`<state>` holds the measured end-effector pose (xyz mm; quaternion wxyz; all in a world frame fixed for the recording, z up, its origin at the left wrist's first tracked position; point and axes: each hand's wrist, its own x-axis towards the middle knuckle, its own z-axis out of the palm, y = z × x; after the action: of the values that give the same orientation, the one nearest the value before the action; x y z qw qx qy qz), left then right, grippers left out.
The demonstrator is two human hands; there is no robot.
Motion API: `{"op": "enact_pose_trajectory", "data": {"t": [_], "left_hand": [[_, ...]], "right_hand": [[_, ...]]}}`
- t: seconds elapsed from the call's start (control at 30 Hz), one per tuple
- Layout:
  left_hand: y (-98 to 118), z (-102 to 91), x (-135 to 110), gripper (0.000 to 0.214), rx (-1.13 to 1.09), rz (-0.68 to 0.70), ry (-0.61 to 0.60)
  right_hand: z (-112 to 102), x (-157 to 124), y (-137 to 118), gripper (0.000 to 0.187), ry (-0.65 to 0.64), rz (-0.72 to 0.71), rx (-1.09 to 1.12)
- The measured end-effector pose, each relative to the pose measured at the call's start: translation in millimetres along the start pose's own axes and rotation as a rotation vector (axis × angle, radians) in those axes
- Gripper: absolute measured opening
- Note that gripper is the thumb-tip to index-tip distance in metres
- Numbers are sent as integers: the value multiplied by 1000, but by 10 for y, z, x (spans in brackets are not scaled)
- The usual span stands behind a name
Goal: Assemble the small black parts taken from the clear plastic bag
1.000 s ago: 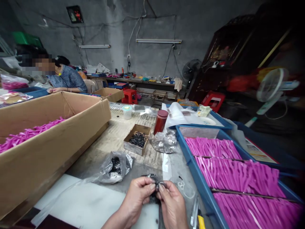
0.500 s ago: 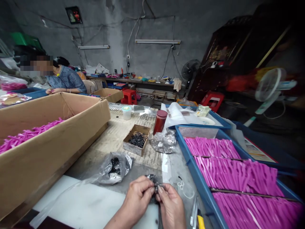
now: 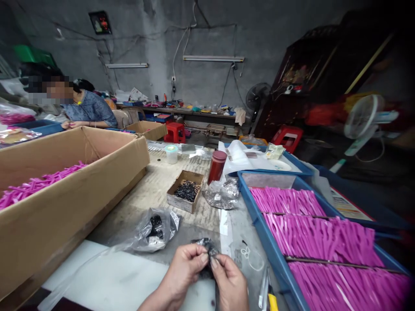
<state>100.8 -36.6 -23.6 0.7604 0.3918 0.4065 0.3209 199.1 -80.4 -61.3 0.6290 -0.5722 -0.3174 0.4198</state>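
My left hand [image 3: 183,270] and my right hand [image 3: 231,278] meet low in the middle of the view. Both pinch the gathered top of a small plastic bag [image 3: 203,243] with dark contents, its lower part hidden behind my fingers. Under my left forearm lies a white translucent sheet [image 3: 129,276]. Farther left, an opened plastic bag [image 3: 167,222] holds small black pieces. Ahead of my hands stands a small cardboard box [image 3: 181,202] of thin black parts. To the right are a white elastic loop [image 3: 254,259] and a yellow-handled tool [image 3: 272,302].
At left stands a large carton [image 3: 74,207] with pink strips inside. A blue tray [image 3: 264,237] of pink strips in rows borders my right side. Beyond the small box are a dark red canister [image 3: 216,167] and a lidded tub [image 3: 171,154]. A co-worker [image 3: 89,108] sits back left.
My hands have parted slightly at the fingertips, still gripping the bag. The bag's top shows a little more and spreads farther left. The whole view has shifted slightly.
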Motion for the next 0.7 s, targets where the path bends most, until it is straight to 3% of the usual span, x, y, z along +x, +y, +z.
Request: {"op": "enact_pose_trajectory", "data": {"t": [0.17,0.37,0.7], "left_hand": [[-1,-4,-14,23,-104,-15,-31],[4,27,-51,22,-152,-6,-53],[-26,64,-49,22,-138,18,-53]], "right_hand": [[6,-40,-59,21,-38,-55,-98],[79,-75,-110,18,97,-69,29],[99,-75,-130,18,75,-15,114]]}}
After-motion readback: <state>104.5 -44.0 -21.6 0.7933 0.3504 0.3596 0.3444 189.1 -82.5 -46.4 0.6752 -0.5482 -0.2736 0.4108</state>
